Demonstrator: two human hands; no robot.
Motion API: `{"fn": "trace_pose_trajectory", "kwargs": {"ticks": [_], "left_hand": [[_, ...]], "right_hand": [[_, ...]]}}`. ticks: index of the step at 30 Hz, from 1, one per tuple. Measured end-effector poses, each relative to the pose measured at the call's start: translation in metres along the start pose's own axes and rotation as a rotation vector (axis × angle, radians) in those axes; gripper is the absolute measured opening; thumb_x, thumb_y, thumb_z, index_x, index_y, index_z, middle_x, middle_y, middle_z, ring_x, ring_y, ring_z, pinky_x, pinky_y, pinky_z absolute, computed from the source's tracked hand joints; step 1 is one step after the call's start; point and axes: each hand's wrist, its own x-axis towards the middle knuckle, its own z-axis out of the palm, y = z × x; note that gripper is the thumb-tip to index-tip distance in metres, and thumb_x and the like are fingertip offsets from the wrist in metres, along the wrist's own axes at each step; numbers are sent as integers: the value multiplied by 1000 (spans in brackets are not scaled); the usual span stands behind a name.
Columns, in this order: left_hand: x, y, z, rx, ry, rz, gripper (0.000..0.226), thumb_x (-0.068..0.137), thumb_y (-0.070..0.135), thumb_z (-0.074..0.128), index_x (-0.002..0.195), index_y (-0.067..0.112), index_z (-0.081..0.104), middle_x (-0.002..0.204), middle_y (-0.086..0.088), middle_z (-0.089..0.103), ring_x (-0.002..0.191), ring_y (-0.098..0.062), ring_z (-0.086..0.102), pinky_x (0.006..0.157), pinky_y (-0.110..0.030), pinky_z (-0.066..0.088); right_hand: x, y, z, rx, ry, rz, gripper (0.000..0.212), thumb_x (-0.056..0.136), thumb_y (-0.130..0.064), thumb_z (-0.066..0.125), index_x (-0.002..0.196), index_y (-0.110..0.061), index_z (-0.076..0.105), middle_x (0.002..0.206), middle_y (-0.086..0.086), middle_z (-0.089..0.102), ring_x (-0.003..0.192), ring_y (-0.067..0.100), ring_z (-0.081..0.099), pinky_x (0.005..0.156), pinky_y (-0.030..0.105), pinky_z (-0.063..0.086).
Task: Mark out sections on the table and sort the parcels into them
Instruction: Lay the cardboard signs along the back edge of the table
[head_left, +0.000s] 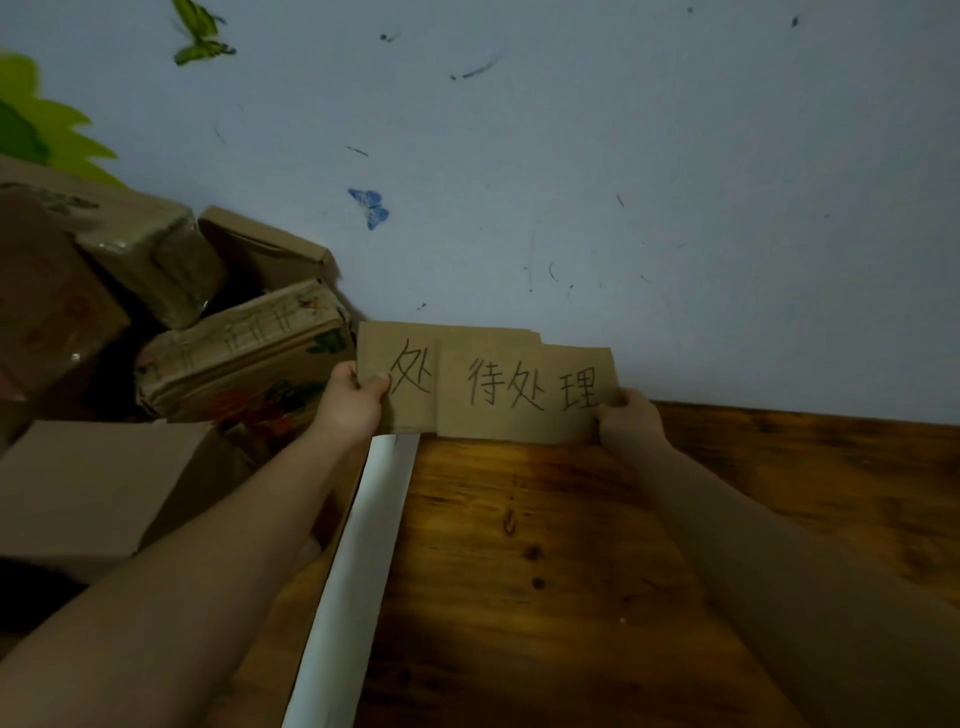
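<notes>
A brown cardboard sign (488, 382) with handwritten characters stands upright against the wall at the far edge of the wooden table (571, 545). My left hand (353, 400) pinches its left end, thumb on the front. My right hand (626, 418) grips its lower right corner. A long white strip (358, 571) lies on the table from the sign's left end toward me. Several cardboard parcels (244, 358) are piled to the left of the strip.
The pale wall (571, 182) with butterfly stickers rises right behind the table. A plain box (98, 483) sits nearest me on the left, under my left forearm. Bare wood lies to the right of the strip.
</notes>
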Motion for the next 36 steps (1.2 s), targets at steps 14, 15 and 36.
{"fn": "trace_pose_trajectory", "kwargs": {"ticks": [14,15,36], "left_hand": [[-9,-3,-16,180,128,106,37,97,22,47,133,15,40,130,-10,51,119,-30,49,91,-40,41],[-10,-5,-16,186,134,105,37,97,22,47,133,16,40,131,-10,51,119,-30,48,90,-39,41],[-8,-15,-11,192,156,57,39,97,26,49,134,17,40,127,-7,53,113,-28,53,94,-43,47]], "right_hand": [[35,44,-46,-186,251,121,46,88,2,50,133,-5,42,133,21,46,116,39,49,81,41,45],[37,45,-39,-196,222,127,46,88,1,51,133,-5,41,134,21,45,116,40,49,81,41,46],[48,57,40,-726,-303,-331,54,98,-29,42,148,-14,30,153,9,28,142,29,20,118,49,18]]}}
